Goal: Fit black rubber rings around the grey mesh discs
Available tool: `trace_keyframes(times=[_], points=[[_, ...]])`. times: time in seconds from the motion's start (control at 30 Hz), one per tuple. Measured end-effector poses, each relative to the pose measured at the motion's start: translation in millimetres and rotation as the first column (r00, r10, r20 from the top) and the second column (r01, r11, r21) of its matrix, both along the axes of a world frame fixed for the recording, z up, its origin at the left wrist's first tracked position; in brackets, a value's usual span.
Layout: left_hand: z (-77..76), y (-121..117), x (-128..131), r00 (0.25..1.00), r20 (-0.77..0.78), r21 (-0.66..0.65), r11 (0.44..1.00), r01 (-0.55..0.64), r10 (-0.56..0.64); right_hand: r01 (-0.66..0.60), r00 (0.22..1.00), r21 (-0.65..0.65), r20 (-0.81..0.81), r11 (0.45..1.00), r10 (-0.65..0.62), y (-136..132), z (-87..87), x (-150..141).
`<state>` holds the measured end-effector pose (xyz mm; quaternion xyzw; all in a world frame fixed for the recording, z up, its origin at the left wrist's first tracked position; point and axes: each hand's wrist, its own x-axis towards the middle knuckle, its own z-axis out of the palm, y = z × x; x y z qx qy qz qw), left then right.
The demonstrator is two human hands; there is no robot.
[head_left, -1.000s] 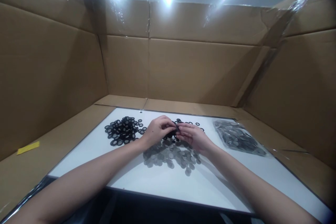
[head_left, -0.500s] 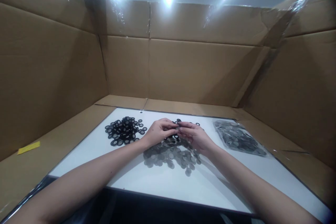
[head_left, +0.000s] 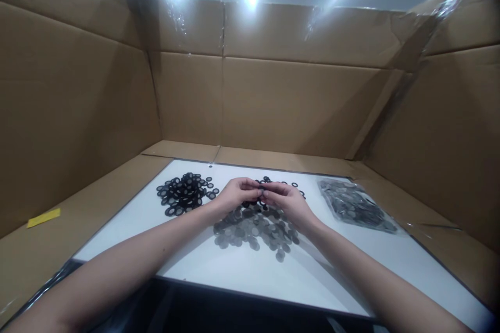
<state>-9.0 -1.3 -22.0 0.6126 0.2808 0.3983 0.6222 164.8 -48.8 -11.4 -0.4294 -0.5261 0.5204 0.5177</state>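
The yellow paper strip point(head_left: 44, 217) lying on the cardboard at lower left is too small and blurred for me to read any writing on it. Nothing else in view shows legible print.

Both my forearms reach in from the bottom corners and angle toward the middle of the white rectangular board point(head_left: 242, 276). My left hand point(head_left: 238, 193) and right hand point(head_left: 287, 200) meet just above centre, palms turned down and inward. My fingers are closed, with the fingertips of both hands pressed together on a small black rubber ring point(head_left: 261, 191), which they mostly hide.

Beneath my hands spreads a loose layer of flat grey rings point(head_left: 253, 231), touching the undersides of my palms' shadow. A dense heap of black rings with pale centres point(head_left: 182, 193) sits to the left of my left hand, and a few scattered black rings point(head_left: 281, 183) lie just beyond my right hand. Further right is a clear plastic bag of grey rings point(head_left: 353, 205). Tall brown cardboard walls point(head_left: 297, 104) surround the board.
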Motion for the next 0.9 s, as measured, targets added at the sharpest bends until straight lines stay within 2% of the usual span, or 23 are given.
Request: trace_keyframes(times=[0.3,0.43,0.57,0.7,0.8,0.9], points=[[0.9,0,1,0.999,0.046,0.097,0.995,-0.023,0.019,0.022,1.0,0.049,0.022,0.999,-0.023,-3,-0.7,-5],[3.4,1,0,1.0,0.025,0.055,0.998,-0.019,0.018,0.03,0.998,0.09,0.05,0.996,-0.034,-3,-0.8,-5],[5.1,1,-1,0.998,0.058,-0.054,0.998,0.01,-0.006,0.039,0.988,0.175,0.142,0.984,-0.064,-7,4.8,-4],[5.1,1,2,0.996,0.071,-0.128,0.991,-0.038,0.047,0.046,0.971,0.24,0.219,0.97,-0.1,-9,10.3,-5],[3.8,-1,3,0.992,0.107,-0.143,0.988,-0.059,0.074,0.049,0.973,0.234,0.207,0.971,-0.099,-9,10.4,-5],[3.1,-3,4,0.987,0.146,-0.12,0.992,-0.049,0.066,0.054,0.99,0.173,0.12,0.983,-0.075,-9,8.3,-6]])
